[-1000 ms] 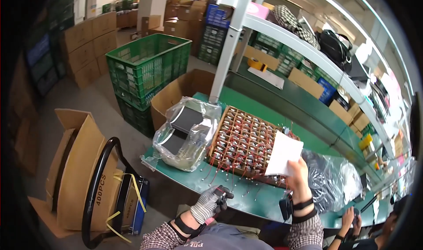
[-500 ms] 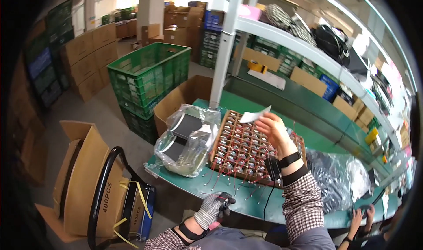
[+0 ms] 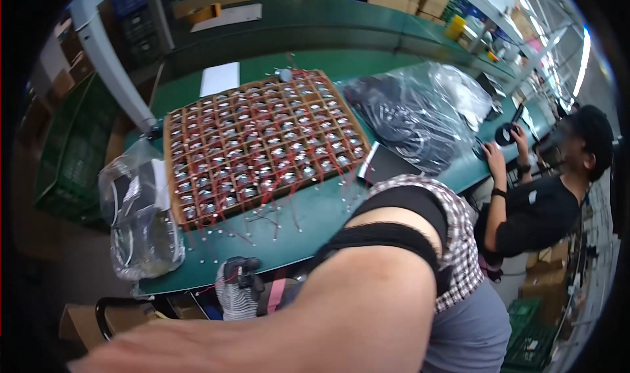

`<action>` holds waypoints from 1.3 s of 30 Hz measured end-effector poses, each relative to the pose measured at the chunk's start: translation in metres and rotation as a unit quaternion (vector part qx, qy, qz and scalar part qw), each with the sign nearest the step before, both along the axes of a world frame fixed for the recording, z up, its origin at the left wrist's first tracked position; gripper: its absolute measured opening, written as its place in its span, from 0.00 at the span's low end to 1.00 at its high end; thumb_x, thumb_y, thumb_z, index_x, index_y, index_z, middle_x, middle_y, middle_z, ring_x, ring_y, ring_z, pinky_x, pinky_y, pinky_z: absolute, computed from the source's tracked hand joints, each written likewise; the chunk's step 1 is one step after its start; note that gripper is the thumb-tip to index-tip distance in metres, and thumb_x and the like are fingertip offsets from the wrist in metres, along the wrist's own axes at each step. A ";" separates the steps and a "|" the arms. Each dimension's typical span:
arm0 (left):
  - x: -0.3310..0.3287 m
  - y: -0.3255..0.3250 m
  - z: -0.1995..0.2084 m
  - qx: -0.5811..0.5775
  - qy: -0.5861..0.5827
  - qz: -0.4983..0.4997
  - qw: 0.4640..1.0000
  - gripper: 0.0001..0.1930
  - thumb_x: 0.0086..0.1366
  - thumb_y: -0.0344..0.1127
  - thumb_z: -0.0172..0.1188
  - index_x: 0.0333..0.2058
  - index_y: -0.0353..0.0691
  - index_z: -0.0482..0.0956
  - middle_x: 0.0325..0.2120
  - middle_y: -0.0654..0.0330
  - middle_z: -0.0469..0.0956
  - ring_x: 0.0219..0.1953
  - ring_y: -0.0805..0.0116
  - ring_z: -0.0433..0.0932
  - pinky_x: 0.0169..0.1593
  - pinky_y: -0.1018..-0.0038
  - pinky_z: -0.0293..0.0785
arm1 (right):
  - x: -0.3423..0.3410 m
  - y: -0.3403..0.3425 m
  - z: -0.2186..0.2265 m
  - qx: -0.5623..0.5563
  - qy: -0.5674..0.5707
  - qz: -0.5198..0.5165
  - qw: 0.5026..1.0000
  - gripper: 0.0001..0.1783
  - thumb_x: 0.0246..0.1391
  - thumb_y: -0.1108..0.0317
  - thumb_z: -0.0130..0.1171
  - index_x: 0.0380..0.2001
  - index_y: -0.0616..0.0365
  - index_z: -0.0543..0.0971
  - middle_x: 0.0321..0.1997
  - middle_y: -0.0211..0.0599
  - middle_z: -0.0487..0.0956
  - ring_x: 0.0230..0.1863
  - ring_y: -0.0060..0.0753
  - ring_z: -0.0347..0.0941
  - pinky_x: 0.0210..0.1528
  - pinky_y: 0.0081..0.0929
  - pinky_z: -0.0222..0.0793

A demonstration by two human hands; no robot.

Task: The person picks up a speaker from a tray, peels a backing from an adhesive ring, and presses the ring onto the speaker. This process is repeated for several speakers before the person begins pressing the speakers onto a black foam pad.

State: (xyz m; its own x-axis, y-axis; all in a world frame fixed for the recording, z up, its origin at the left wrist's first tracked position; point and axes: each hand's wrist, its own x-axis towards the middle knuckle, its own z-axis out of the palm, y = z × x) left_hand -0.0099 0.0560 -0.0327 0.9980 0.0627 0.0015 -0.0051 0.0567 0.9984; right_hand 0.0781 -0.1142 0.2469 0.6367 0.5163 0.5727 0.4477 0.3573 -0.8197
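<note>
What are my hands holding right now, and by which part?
Your gloved left hand appears to hold a red wire, but where along it the grip sits is hidden. Your right hand is too blurred to tell.

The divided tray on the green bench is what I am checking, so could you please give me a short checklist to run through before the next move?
1. Tray resting on the bench: ok.
2. White sheet off the tray: ok, it lies behind it.
3. Red wires all inside the tray: not ok, many hang over its front edge.
4. Left hand empty: cannot tell, though a red wire shows at its gloved fingers.
5. Right hand empty: cannot tell, it is blurred and close to the camera.
6. Co-worker's hands clear of the tray: ok, they are farther right.
</note>
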 end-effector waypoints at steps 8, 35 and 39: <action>-0.005 -0.011 0.013 -0.285 0.116 0.053 0.950 0.13 0.64 0.43 0.49 0.35 0.36 0.70 0.29 0.45 0.76 0.10 0.68 0.68 0.12 0.80 0.62 | 0.000 -0.004 -0.022 0.055 -0.020 -0.015 0.998 0.23 0.41 0.75 0.61 0.45 0.62 0.71 0.33 0.36 0.75 0.33 0.28 0.73 0.37 0.25 0.71; -0.001 -0.032 0.050 -0.369 0.239 0.021 0.898 0.11 0.62 0.39 0.53 0.36 0.37 0.72 0.39 0.42 0.73 0.25 0.59 0.77 0.20 0.80 0.70 | -0.020 -0.214 -0.218 -0.463 0.000 -0.535 0.707 0.21 0.33 0.68 0.69 0.35 0.62 0.78 0.43 0.37 0.73 0.45 0.34 0.69 0.47 0.26 0.64; -0.002 -0.036 0.055 -0.364 0.238 -0.061 0.898 0.10 0.61 0.37 0.54 0.36 0.36 0.72 0.40 0.42 0.73 0.29 0.55 0.78 0.24 0.77 0.74 | -0.014 -0.227 -0.211 -0.420 0.090 -0.484 0.762 0.17 0.35 0.68 0.69 0.32 0.62 0.79 0.42 0.36 0.73 0.43 0.32 0.69 0.46 0.24 0.64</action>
